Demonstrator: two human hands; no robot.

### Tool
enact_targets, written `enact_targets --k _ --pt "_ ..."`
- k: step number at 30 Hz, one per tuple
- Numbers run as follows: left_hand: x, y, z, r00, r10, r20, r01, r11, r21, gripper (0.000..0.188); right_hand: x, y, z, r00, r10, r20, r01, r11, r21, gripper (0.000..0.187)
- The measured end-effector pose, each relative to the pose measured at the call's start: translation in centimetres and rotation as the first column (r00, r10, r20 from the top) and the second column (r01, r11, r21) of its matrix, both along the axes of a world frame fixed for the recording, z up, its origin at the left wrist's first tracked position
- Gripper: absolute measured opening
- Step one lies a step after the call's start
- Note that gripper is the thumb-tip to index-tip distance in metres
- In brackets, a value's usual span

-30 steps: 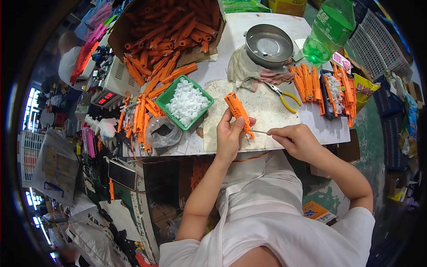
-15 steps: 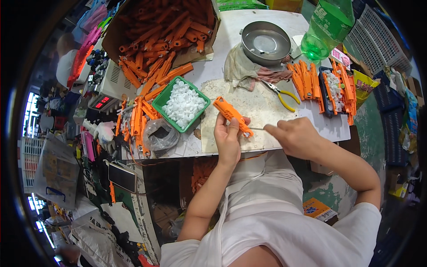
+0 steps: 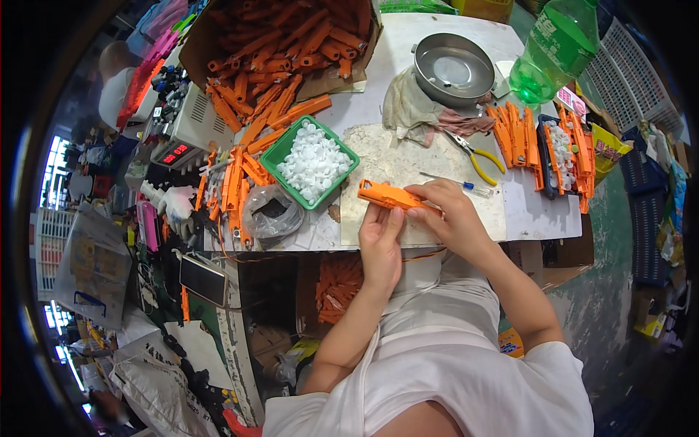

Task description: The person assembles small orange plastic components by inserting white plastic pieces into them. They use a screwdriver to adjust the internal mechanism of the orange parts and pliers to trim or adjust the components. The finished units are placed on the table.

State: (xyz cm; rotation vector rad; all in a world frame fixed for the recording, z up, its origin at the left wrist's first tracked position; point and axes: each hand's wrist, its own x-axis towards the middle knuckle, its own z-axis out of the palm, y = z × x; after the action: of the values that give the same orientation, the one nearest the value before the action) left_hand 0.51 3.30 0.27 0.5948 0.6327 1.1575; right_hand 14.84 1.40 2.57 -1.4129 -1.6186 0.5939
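Both of my hands hold one long orange plastic housing point(image 3: 387, 194) over the near edge of the white worktable. My left hand point(image 3: 381, 244) grips it from below, thumb along its near side. My right hand point(image 3: 457, 220) has its fingers closed around the right end, which they partly hide. Just beyond the right hand lies a screwdriver point(image 3: 476, 189) with a clear and blue handle. Yellow-handled pliers point(image 3: 480, 166) rest farther back. Left of the housing, a green basket point(image 3: 274, 163) is full of small white plastic pieces point(image 3: 313, 162).
A large carton point(image 3: 375, 45) of orange housings leans at the back left, with more spilling out beside a clear plastic bag point(image 3: 271, 217). Farther back stand a metal bowl point(image 3: 480, 86) on a rag point(image 3: 408, 109) and a green bottle point(image 3: 557, 44). Orange housings point(image 3: 515, 137) line the right side.
The screwdriver has left my right hand and lies on the table. That hand has moved left onto the housing, which is now turned closer to level. The whole view has shifted slightly.
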Motion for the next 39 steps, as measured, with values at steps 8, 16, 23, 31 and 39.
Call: enact_targets --k 8,16,23,31,39 --pt "-2.2 -0.3 0.0 0.405 0.553 -0.728 0.492 0.539 0.683 0.019 2.4 1.8 -0.1 0.948 -0.049 0.314 0.013 0.993 0.115 0.034" --pt "1.0 0.5 -0.2 0.155 0.734 -0.661 0.615 0.452 0.646 0.015 2.2 2.0 -1.4 0.946 -0.010 0.323 -0.020 0.996 0.091 0.031" --pt "1.3 0.9 0.0 0.010 0.788 -0.616 0.759 0.395 0.517 0.012 3.1 3.6 -0.5 0.987 0.003 0.161 0.012 0.996 -0.093 0.028" --pt "0.1 1.3 0.5 0.194 0.770 -0.608 0.732 0.299 0.612 0.011 3.0 4.4 -1.1 0.920 -0.243 0.307 0.148 0.942 0.301 0.022" --pt "-2.8 0.0 2.4 0.396 0.407 -0.823 0.578 0.586 0.568 0.007 -0.6 -2.8 -0.2 0.997 0.032 -0.069 -0.022 0.990 0.142 0.016"
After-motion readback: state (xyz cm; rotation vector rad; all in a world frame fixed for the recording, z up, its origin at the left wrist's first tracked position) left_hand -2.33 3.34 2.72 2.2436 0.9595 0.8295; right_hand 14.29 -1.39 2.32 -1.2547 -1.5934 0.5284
